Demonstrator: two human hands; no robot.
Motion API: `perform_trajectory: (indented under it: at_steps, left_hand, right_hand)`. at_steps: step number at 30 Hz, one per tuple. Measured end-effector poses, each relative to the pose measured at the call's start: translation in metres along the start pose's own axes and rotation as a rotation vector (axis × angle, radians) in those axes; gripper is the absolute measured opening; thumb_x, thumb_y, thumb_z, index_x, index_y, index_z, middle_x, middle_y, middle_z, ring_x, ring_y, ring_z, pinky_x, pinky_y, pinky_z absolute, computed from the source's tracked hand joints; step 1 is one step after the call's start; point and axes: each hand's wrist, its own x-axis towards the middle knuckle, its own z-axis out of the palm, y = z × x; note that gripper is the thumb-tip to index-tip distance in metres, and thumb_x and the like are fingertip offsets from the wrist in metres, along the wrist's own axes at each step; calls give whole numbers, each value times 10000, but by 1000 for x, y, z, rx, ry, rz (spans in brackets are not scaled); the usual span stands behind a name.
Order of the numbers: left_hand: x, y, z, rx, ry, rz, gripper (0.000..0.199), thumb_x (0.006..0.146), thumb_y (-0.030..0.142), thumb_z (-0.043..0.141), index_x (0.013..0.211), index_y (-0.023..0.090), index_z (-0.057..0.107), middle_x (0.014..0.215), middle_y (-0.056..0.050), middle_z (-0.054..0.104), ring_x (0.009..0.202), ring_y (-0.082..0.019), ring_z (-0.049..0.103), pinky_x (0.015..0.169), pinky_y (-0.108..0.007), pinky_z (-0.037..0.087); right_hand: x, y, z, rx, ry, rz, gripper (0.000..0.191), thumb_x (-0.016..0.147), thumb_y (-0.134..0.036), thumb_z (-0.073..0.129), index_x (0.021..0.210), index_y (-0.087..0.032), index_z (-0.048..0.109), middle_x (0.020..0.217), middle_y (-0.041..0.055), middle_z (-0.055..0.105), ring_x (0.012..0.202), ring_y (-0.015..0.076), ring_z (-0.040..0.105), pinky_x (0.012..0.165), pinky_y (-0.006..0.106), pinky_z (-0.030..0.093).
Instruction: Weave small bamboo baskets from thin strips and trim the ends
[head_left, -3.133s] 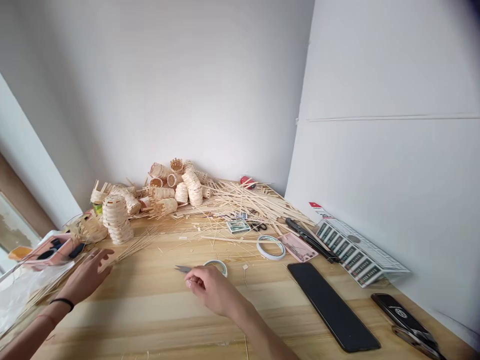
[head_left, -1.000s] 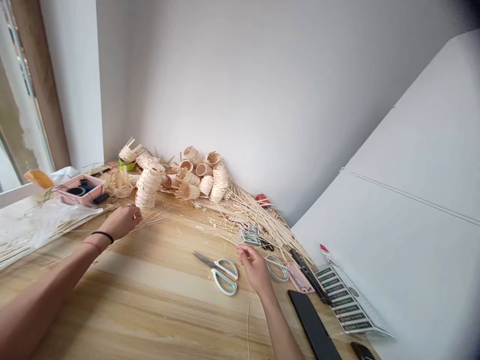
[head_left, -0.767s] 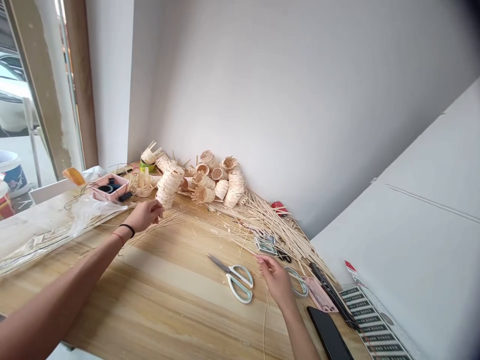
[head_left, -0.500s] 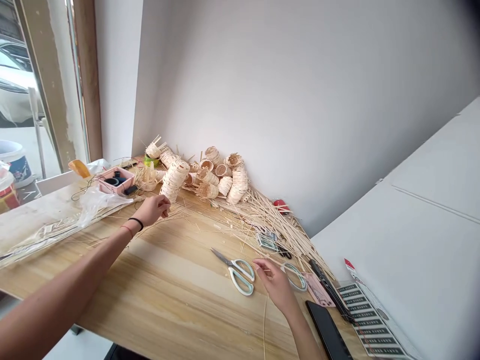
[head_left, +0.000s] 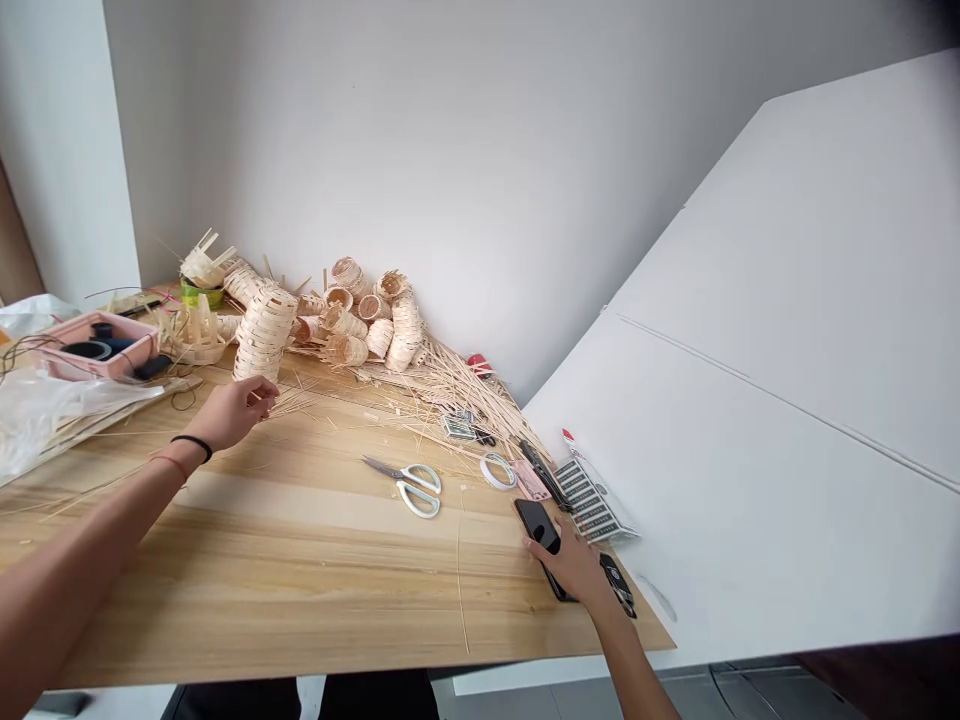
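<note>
The right hand (head_left: 574,565) is grasping a flat black panel (head_left: 538,525); the left hand (head_left: 231,414) stays loosely curled near a woven bamboo basket (head_left: 262,335).

One head-worn camera looks forward and down from above the near edge of the wooden surface (head_left: 300,590), tilted slightly, facing the white wall (head_left: 450,150) at its far side. It sits close enough that the left hand (head_left: 232,415) and right hand (head_left: 574,565) show in the frame's lower half.

Left hand (head_left: 232,413) loosely curled, palm down, right hand (head_left: 574,565) gripping
</note>
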Motion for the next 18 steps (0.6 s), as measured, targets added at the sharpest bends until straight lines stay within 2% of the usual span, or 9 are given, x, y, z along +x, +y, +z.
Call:
perform_trajectory:
  at_steps: [3,7,9,13,15,18]
  left_hand:
    - [-2,3,1,25,-6,-6,232,1021,351,642,1116,143,680,978,-33,726,829,-187,711,795,-382,607]
    - [-1,2,1,40,-18,-8,228,1021,338,646,1136,144,679,1015,-43,728,849,-189,716,797,-383,615]
    - [1,1,1,40,-26,-6,224,1021,335,647,1131,143,680,1003,-40,730,843,-188,717,796,-383,614]
    - [3,0,2,31,-27,9,243,1020,363,642,1117,143,682,1001,-42,736,834,-187,716,800,-382,603]
    - [3,0,3,27,-24,29,261,1020,393,629,1086,146,684,949,-34,738,799,-183,709,794,-377,586]
    - [2,2,5,17,-22,75,282,985,427,607,1035,159,681,816,-13,729,742,-195,691,756,-344,540]
  right_hand:
    - [-4,6,-1,2,-21,41,714,746,-558,688,1322,-147,584,1197,184,716,1204,415,653,991,471,483]
    - [-4,4,-2,27,-39,65,839,737,-591,686,1391,-93,515,1013,144,728,980,381,725,835,418,526]
    - [-4,3,-3,42,-40,58,851,752,-584,681,1427,-103,484,986,112,719,921,353,730,819,405,526]
    - [-1,2,-8,80,-56,33,867,731,-518,764,1442,-100,496,1024,108,720,977,329,727,874,397,532]
    - [2,4,-16,105,-84,17,769,733,-464,820,1375,-123,570,1019,97,735,945,293,731,858,390,550]
    - [8,8,-34,141,-90,-23,387,866,-415,793,1138,-159,693,952,52,747,807,194,716,783,353,579]
